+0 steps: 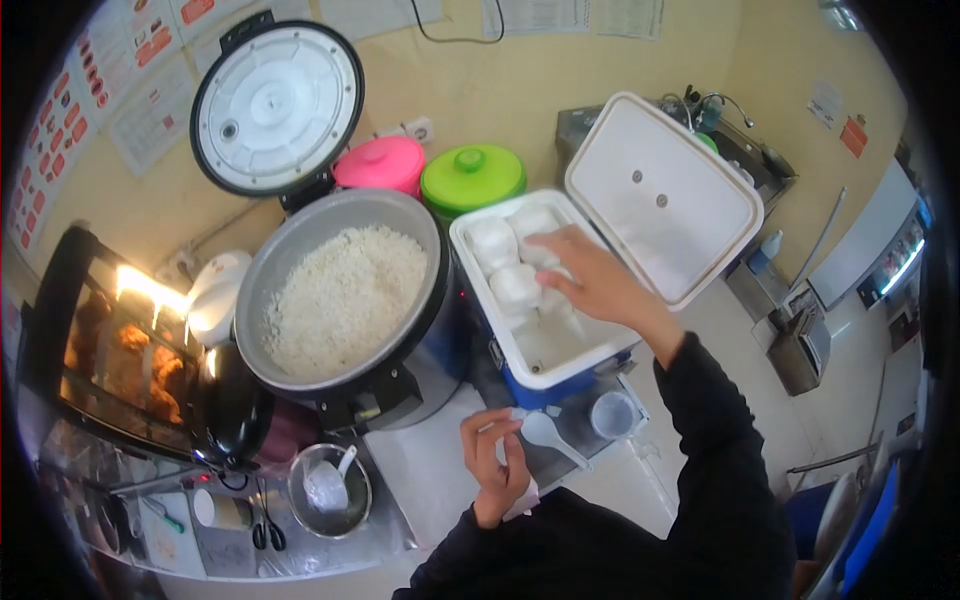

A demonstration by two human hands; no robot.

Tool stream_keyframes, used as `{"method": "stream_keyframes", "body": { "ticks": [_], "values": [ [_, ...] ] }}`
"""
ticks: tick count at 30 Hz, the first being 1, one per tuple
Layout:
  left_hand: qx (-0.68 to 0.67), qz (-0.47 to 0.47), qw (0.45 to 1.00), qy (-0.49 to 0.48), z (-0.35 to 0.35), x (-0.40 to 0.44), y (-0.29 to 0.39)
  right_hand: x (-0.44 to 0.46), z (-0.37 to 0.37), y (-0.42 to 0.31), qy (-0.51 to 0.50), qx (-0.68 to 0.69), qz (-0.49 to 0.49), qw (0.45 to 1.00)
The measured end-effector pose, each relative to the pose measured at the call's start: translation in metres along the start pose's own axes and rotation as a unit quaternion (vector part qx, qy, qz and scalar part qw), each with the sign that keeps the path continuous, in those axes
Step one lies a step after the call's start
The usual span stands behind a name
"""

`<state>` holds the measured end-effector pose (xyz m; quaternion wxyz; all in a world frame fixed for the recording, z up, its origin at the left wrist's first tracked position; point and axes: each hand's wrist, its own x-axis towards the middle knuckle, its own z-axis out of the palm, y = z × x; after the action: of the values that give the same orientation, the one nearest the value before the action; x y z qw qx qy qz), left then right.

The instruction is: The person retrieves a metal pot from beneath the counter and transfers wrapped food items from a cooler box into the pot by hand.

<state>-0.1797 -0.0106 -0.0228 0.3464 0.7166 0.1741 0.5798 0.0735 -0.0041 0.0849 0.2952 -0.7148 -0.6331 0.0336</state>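
My right hand (592, 278) is over the open cooler box (462, 262), fingers apart and reaching in. Its fingertips are at the round white wrapped bundles (515, 287); whether they press on one I cannot tell. Several of these bundles fill the far part of the box, and bare white floor shows at the near end. My left hand (492, 465) hovers above the counter, its fingers loosely bent and apart, with no held thing visible. Beside it lie a white rice paddle (548, 436) and a clear plastic cup (613, 415).
A large cooker of white rice (350, 290) stands left of the cooler, its lid (277, 108) raised. Pink (380, 165) and green (472, 178) lidded containers sit behind. The cooler's lid (665, 200) leans open. A lit food warmer (130, 350), metal bowl (330, 490) and scissors (268, 525) are left.
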Motion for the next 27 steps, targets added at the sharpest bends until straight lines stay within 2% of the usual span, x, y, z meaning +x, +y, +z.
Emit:
{"method": "stream_keyframes", "body": {
  "ticks": [1, 2, 4, 8, 9, 11, 13, 14, 15, 17, 20, 21, 23, 25, 27],
  "values": [
    [-0.016, -0.012, 1.000, 0.002, -0.004, -0.011, 0.005, -0.011, -0.012, -0.021, 0.035, 0.021, -0.002, 0.999],
    [0.000, 0.027, 1.000, -0.002, -0.005, -0.022, 0.007, -0.023, -0.016, -0.037, 0.075, 0.057, -0.008, 0.996],
    [-0.019, 0.060, 0.995, -0.079, -0.012, -0.056, 0.011, -0.047, -0.013, -0.063, 0.149, 0.130, -0.012, 0.980],
    [-0.047, 0.104, 0.967, -0.226, -0.029, -0.123, 0.042, -0.099, 0.021, -0.089, 0.262, 0.133, -0.055, 0.954],
    [-0.049, 0.111, 0.957, -0.264, -0.032, -0.140, 0.049, -0.118, 0.031, -0.094, 0.250, 0.138, -0.065, 0.956],
    [-0.028, 0.057, 0.955, -0.291, -0.037, -0.194, 0.054, -0.164, 0.058, -0.100, 0.239, 0.149, -0.102, 0.954],
    [0.006, 0.009, 0.953, -0.304, -0.040, -0.246, 0.051, -0.215, 0.102, -0.102, 0.184, 0.230, -0.212, 0.932],
    [-0.059, -0.094, 0.942, -0.316, -0.043, -0.282, 0.041, -0.245, 0.115, -0.107, 0.071, 0.235, -0.242, 0.939],
    [-0.120, -0.197, 0.922, -0.310, -0.045, -0.319, 0.030, -0.277, 0.144, -0.105, 0.000, 0.292, -0.263, 0.920],
    [-0.064, -0.234, 0.927, -0.285, -0.046, -0.357, 0.016, -0.335, 0.186, -0.108, -0.053, 0.355, -0.244, 0.901],
    [0.066, -0.362, 0.883, -0.292, -0.044, -0.388, -0.012, -0.419, 0.249, -0.075, -0.050, 0.318, -0.176, 0.930],
    [0.117, -0.413, 0.853, -0.295, -0.040, -0.397, -0.023, -0.442, 0.266, -0.061, -0.055, 0.305, -0.091, 0.946],
    [0.091, -0.461, 0.850, -0.237, -0.035, -0.435, -0.077, -0.470, 0.305, -0.022, -0.055, 0.268, 0.066, 0.960],
    [0.079, -0.481, 0.849, -0.204, -0.031, -0.478, -0.150, -0.477, 0.351, 0.020, -0.018, 0.243, 0.216, 0.945],
    [0.077, -0.480, 0.851, -0.196, -0.021, -0.508, -0.228, -0.476, 0.409, 0.075, 0.038, 0.242, 0.260, 0.934]
  ]
}}
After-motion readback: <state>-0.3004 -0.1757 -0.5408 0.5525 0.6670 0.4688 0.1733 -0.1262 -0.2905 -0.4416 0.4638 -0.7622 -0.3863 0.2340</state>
